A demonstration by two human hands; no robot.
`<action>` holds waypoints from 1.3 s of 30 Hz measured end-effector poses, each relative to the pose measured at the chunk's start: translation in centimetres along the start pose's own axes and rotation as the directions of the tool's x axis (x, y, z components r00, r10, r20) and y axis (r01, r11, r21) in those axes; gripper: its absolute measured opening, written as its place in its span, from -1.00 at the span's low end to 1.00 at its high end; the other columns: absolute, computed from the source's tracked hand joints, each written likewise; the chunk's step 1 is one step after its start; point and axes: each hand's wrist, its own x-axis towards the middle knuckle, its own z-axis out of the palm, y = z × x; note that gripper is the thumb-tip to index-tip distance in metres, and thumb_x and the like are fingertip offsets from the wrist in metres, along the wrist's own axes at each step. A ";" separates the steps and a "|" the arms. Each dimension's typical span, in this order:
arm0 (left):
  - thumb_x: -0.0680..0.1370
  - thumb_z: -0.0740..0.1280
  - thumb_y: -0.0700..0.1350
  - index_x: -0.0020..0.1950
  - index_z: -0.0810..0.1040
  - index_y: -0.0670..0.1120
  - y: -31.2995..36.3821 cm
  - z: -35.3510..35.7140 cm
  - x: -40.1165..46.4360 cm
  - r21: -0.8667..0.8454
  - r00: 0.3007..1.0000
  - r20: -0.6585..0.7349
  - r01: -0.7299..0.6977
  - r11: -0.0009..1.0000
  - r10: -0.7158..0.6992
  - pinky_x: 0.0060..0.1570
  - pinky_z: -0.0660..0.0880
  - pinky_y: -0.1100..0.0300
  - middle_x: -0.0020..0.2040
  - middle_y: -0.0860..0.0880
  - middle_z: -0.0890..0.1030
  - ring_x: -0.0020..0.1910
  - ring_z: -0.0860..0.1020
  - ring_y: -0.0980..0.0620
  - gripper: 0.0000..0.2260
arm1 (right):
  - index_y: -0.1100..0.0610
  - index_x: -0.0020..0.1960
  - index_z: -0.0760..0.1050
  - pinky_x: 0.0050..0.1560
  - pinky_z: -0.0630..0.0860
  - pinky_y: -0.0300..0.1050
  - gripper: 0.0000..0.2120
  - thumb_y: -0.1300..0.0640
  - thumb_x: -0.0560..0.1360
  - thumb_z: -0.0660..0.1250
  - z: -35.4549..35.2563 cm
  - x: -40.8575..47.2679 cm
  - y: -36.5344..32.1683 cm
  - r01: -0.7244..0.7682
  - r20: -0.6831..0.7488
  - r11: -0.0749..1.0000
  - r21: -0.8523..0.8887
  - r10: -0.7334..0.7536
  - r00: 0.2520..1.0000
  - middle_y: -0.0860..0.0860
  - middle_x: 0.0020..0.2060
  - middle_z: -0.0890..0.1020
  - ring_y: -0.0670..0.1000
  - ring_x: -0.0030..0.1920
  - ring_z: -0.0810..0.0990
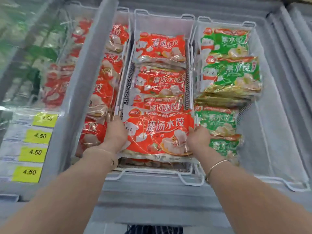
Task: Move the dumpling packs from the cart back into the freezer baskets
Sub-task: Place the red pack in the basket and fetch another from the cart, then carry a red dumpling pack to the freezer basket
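A red dumpling pack lies at the near end of the middle white wire basket, on top of other packs. My left hand grips its left edge and my right hand grips its right edge. Further back in the same basket lie three more red packs in a row. The left basket also holds red packs. Green dumpling packs fill the right basket. The cart is out of view.
The open chest freezer has a grey front rim below the baskets and bare frosty room to the right of the green packs. A slid-aside glass lid covers the left part. Yellow price tags line the left edge.
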 end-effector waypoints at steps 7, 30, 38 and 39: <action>0.59 0.05 -0.35 0.23 0.38 -0.32 -1.0 2.5 0.6 0.107 0.998 0.058 -0.014 0.994 0.008 0.11 0.46 -0.06 0.17 -0.33 0.53 0.17 0.52 -0.30 -0.75 | 0.37 0.17 0.47 -0.07 0.38 -0.13 -0.74 0.22 0.60 0.15 3.2 1.8 2.1 -0.076 0.056 0.995 -0.067 0.080 0.995 0.26 0.16 0.57 0.19 0.20 0.54; 0.54 0.15 -0.35 0.29 0.30 -0.21 -1.3 2.7 0.1 0.339 0.974 0.208 -0.158 0.928 0.090 0.03 0.51 -0.03 0.14 -0.23 0.52 0.11 0.56 -0.22 -0.68 | 0.24 0.14 0.48 -0.11 0.47 -0.09 -0.77 0.18 0.51 0.31 3.5 1.2 2.2 0.007 0.136 0.957 -0.289 0.034 0.990 0.16 0.09 0.61 0.17 0.08 0.61; 0.58 0.16 -0.27 0.33 0.33 -0.19 5.5 -4.0 -2.3 0.204 0.952 0.101 -0.304 0.931 0.289 0.07 0.53 -0.03 0.17 -0.20 0.55 0.11 0.57 -0.19 -0.69 | 0.24 -0.15 0.41 -0.06 0.50 -0.04 -0.76 0.06 0.53 0.27 -4.8 -1.7 -1.3 0.106 -0.006 0.989 -0.103 -0.107 0.994 0.23 0.10 0.58 0.18 0.03 0.59; 0.58 0.16 -0.26 0.33 0.34 -0.18 7.2 -4.7 -3.2 0.157 0.940 0.088 -0.340 0.927 0.330 0.05 0.55 -0.02 0.16 -0.19 0.56 0.09 0.57 -0.19 -0.70 | 0.24 -0.15 0.41 -0.06 0.49 -0.05 -0.76 0.05 0.53 0.27 -6.6 -2.3 -1.5 0.117 -0.039 0.991 -0.070 -0.120 0.992 0.23 0.10 0.58 0.19 0.04 0.59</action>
